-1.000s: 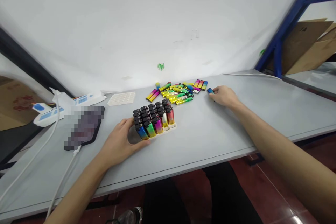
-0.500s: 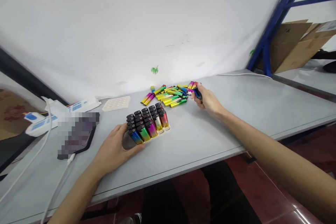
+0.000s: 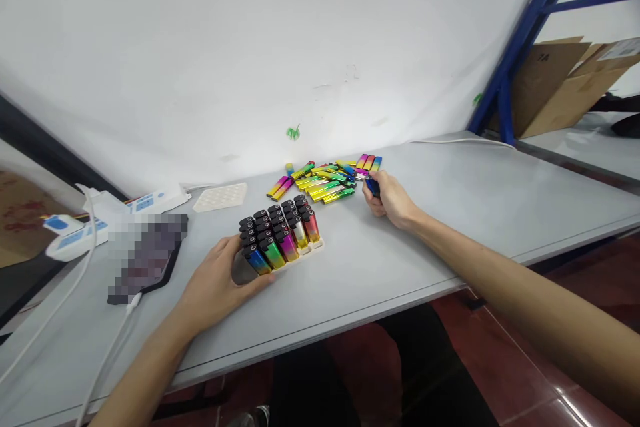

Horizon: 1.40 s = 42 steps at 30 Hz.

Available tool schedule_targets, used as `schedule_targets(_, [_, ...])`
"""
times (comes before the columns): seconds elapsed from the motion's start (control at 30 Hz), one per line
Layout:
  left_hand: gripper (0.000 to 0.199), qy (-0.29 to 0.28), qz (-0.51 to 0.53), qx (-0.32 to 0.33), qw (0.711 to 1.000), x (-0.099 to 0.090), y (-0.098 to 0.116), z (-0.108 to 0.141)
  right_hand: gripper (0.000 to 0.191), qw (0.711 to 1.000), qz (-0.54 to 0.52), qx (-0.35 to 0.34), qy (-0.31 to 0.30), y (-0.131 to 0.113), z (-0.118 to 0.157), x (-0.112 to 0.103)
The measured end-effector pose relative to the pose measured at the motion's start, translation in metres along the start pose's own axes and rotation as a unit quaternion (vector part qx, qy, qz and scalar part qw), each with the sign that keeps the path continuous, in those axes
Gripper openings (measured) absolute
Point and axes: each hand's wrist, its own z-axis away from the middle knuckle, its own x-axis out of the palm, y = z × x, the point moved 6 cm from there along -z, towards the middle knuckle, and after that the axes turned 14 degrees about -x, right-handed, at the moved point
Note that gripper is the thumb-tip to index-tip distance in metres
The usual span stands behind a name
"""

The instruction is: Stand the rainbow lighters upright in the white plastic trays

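Note:
Rows of upright lighters point(image 3: 273, 253) with black tops and shiny coloured bodies stand in a white tray point(image 3: 315, 249). Around the tray's left end curves my left hand point(image 3: 213, 287), its thumb along the front edge; its other fingers are partly hidden behind the lighters. My right hand point(image 3: 393, 200) is closed on a blue lighter point(image 3: 373, 185), just right of a loose pile of lighters point(image 3: 323, 187) lying on their sides. At the pile's right end a few more lighters point(image 3: 369, 163) lie side by side, close to my right hand.
A second white tray point(image 3: 220, 197) with a dimpled surface lies behind my left hand. On the left are a blurred phone point(image 3: 150, 260) with a cable and power strips point(image 3: 160, 200). The table point(image 3: 320, 310) meets a white wall; cardboard boxes point(image 3: 555, 87) stand beyond a blue frame point(image 3: 505, 87).
My right hand has moved slightly left and down with the blue lighter, and a blue lighter at the pile's right end now shows. My left hand stays at the tray.

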Motion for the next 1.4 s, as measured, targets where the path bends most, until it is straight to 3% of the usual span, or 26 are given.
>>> schedule_targets(0.13, [0.057, -0.001, -0.001, 0.000, 1.000, 0.001, 0.000, 0.000, 0.054, 1.000, -0.009, 0.008, 0.018, 0.002, 0.000, 0.000])
schedule_targets(0.43, [0.055, 0.006, -0.005, -0.002, 1.000, 0.000, -0.001, 0.000, 0.045, 1.000, -0.007, -0.018, -0.017, -0.002, 0.002, 0.004])
schedule_targets(0.73, [0.061, 0.011, 0.009, 0.004, 1.000, -0.002, 0.002, 0.001, 0.050, 1.000, 0.020, -0.019, 0.011, 0.001, 0.000, 0.003])
schedule_targets(0.87, [0.063, 0.015, 0.008, 0.003, 1.000, -0.001, 0.002, 0.002, 0.024, 0.999, -0.002, -0.030, 0.033, 0.007, -0.003, 0.001])
schedule_targets(1.2, [0.069, 0.004, 0.010, 0.017, 1.000, 0.000, 0.005, 0.002, 0.035, 0.985, 0.072, -0.076, -0.135, -0.016, 0.014, 0.030])
schedule_targets(1.4, [0.067, 0.010, 0.014, 0.021, 1.000, 0.000, 0.006, 0.002, 0.034, 0.982, -0.061, -0.005, -0.177, -0.016, 0.032, 0.054])
